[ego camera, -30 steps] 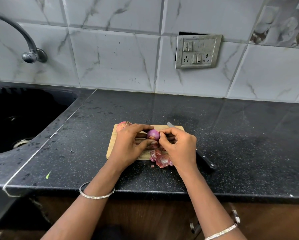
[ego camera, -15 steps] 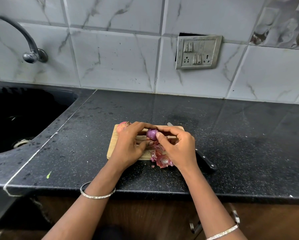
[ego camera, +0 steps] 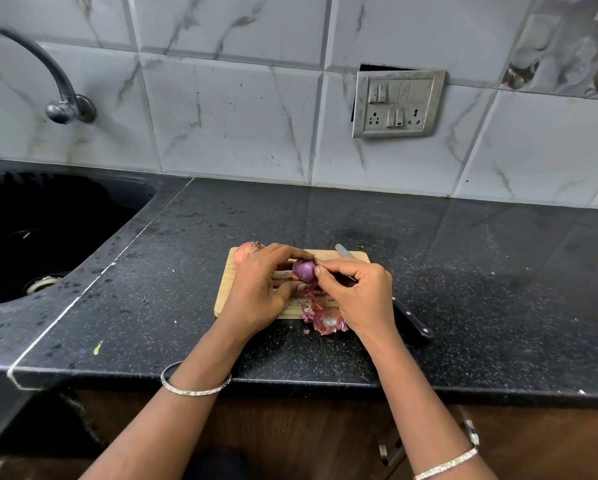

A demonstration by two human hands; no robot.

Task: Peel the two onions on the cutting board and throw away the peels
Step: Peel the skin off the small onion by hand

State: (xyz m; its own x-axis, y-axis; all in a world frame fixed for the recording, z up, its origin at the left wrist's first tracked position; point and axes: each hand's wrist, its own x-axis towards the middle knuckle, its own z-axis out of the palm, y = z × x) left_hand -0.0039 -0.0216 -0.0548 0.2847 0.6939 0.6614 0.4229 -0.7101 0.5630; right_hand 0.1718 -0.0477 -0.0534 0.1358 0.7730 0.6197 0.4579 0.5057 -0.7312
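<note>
Now onion (ego camera: pixel 304 270) glossy purple, papery skin mostly off.

no readable text, labels, brands or numbers anywhere in the head view

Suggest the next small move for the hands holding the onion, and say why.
Probably the left hand and right hand should set the purple onion down on the board: it looks glossy and bare, while the other onion has its dry skin on.
</note>
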